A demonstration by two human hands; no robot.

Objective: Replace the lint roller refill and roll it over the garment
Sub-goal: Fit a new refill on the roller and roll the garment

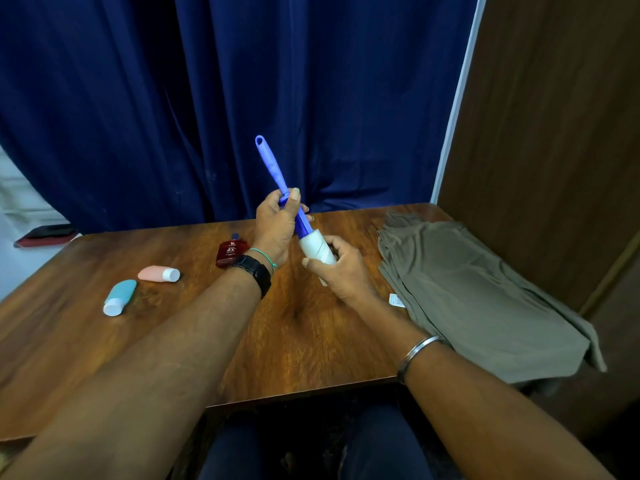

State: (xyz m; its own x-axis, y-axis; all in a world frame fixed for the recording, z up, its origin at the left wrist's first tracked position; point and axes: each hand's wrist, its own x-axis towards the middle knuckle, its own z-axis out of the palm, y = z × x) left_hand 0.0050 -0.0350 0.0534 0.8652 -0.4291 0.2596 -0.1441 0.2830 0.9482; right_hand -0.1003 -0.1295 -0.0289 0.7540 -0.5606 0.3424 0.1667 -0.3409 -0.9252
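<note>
Head view at frame center: I'm closing my left hand (277, 225) around the blue lint roller handle (273, 171), my right hand (341, 268) curling round the white refill (317, 249); the garment (485, 292) is lying on the surface (294, 327), right.

Wooden table (311, 341), olive garment (478, 306), pink tube (157, 274), teal tube (119, 296), red bottle (231, 252)

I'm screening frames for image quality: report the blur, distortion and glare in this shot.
Head view: wide-angle bending bows the table edges and stretches the forearms; left hand, right hand and lint roller are slightly soft; mild sheen on the wood, no harsh glare; the garment is evenly lit.
</note>
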